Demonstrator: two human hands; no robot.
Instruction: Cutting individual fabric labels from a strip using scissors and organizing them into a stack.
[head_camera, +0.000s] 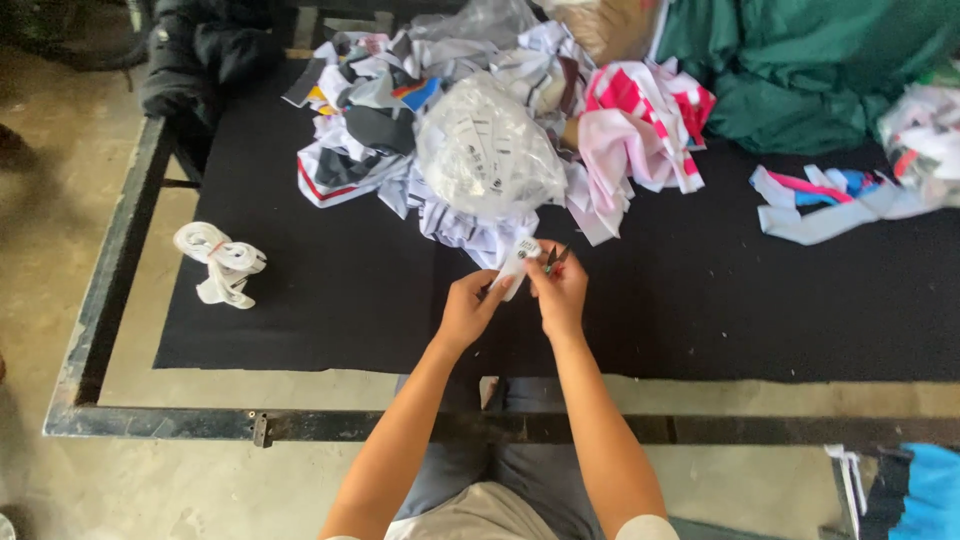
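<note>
My left hand (468, 308) and my right hand (560, 292) meet over the black mat (330, 290) and pinch a small white fabric label (517, 262) between them. My right hand also grips a small pair of thread snips (556, 260), whose tips point up and to the right. Just beyond the hands lies a clear plastic bag of white labels (487, 152) on top of a heap of printed fabric scraps (400, 120).
A bundle of white strips (220, 263) lies at the mat's left edge. Pink-and-white striped cloth (640, 130), green cloth (810, 60) and loose white and coloured strips (830, 205) lie at the back right. A dark garment (205, 50) hangs over the table's far left corner. The metal table frame (110, 270) surrounds the mat.
</note>
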